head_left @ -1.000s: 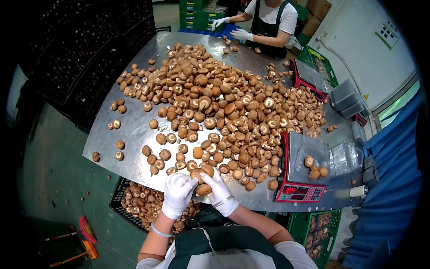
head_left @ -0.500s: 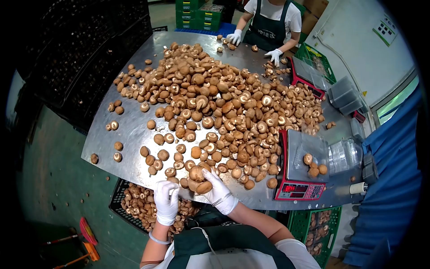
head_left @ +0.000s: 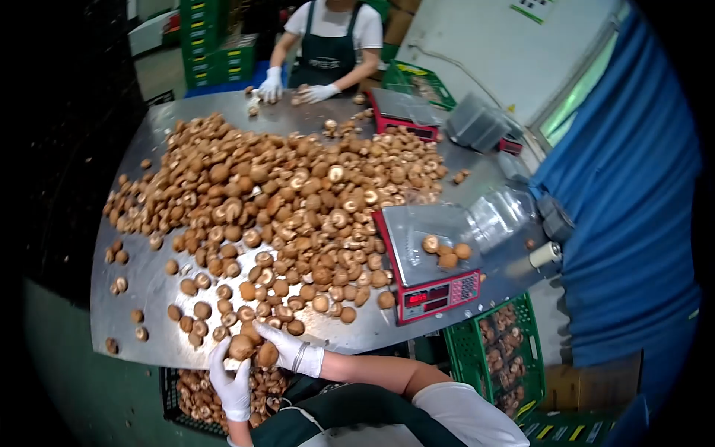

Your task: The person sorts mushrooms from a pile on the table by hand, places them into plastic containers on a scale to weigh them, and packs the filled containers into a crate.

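Both white-gloved hands are at the near edge of the metal table (head_left: 119, 331). My right hand (head_left: 287, 349) is closed around several brown mushrooms (head_left: 266, 354). My left hand (head_left: 229, 384) has its thumb and fingers at a mushroom (head_left: 240, 347) on the left side of that bunch. A large heap of mushrooms (head_left: 246, 175) covers the middle of the table, with loose ones just beyond my hands. On the right, a red scale (head_left: 439, 296) holds a clear tray (head_left: 417, 223) with several mushrooms (head_left: 447, 253).
A black crate (head_left: 171, 395) of mushrooms lies below the table edge, and a green crate (head_left: 532, 350) with packed trays stands lower right. Clear containers (head_left: 503, 216) and a white roll (head_left: 545, 255) sit right of the scale. A co-worker (head_left: 328, 56) stands across the table.
The view has swung right. My left hand moved off the mushrooms, then came back to them, while my right hand kept its hold. The co-worker's hands have shifted among mushrooms at the far edge.
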`<state>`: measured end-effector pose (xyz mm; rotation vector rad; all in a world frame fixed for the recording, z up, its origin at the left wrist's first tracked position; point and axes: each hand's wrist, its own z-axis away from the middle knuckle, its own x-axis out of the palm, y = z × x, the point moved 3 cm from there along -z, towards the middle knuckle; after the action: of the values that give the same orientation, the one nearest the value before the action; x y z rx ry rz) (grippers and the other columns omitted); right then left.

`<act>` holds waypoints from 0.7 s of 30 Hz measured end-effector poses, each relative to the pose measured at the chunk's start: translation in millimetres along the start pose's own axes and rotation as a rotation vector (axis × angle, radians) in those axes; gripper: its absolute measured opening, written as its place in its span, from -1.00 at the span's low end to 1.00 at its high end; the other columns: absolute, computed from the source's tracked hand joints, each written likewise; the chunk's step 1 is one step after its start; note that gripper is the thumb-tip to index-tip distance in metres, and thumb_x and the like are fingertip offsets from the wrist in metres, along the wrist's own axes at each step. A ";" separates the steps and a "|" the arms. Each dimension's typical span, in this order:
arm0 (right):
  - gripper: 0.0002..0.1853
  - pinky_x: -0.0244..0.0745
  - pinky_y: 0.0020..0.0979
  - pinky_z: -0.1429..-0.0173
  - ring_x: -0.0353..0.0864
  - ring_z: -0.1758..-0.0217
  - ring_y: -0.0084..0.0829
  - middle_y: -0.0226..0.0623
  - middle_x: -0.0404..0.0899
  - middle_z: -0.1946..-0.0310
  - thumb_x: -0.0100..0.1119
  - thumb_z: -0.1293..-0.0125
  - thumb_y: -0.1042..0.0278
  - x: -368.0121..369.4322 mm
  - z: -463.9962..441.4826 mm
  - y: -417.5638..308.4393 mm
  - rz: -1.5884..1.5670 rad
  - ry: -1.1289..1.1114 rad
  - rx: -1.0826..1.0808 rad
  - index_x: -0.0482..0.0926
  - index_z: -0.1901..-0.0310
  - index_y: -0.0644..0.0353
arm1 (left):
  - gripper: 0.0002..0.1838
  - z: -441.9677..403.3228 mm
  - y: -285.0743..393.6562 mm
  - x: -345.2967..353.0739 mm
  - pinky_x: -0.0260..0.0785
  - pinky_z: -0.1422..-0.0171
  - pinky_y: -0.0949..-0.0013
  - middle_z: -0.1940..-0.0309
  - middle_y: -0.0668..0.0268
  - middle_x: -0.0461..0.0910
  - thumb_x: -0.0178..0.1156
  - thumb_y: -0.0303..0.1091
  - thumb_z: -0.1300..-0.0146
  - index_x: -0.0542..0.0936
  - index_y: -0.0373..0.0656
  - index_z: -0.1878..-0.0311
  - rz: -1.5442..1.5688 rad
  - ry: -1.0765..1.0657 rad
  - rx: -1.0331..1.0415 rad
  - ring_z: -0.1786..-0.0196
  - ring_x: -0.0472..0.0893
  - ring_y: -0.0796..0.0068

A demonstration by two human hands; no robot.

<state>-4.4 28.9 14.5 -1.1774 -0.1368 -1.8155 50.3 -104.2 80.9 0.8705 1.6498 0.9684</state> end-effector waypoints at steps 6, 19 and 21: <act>-0.75 0.37 -0.48 0.12 0.41 0.20 -0.58 -0.45 0.44 0.30 -0.01 -0.37 0.09 -40.5 79.3 -157.7 0.571 0.418 -0.680 0.49 0.15 0.08 | -0.58 13.2 -52.4 -58.7 0.30 -0.23 0.34 -0.08 0.21 0.44 0.09 -0.60 -0.20 0.39 -0.28 -0.15 0.164 0.342 -0.210 -0.11 0.45 0.37; -0.45 0.07 -0.07 -0.42 0.05 -0.40 0.15 -0.01 0.20 -0.33 0.29 -0.08 0.17 -168.3 205.6 -293.3 2.111 1.374 -0.843 0.46 -0.12 0.14 | -0.65 12.6 -153.2 -104.3 0.28 -0.24 0.25 0.04 0.06 0.55 0.21 -0.44 -0.14 0.53 -0.27 -0.03 -0.388 0.538 -0.248 -0.08 0.50 0.13; -0.44 0.05 -0.07 -0.43 0.03 -0.41 0.13 -0.02 0.18 -0.34 0.29 -0.08 0.16 -158.7 198.1 -296.5 2.054 1.304 -0.880 0.45 -0.13 0.13 | -0.68 -15.8 -155.8 -95.5 0.28 -0.23 0.25 0.01 0.01 0.55 0.19 -0.38 -0.18 0.56 -0.22 -0.02 -0.424 0.507 -0.237 -0.09 0.52 0.13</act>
<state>-79.0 400.5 107.7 0.0753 1.9305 -0.2265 44.4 -257.6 -19.5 0.0985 1.9813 1.1033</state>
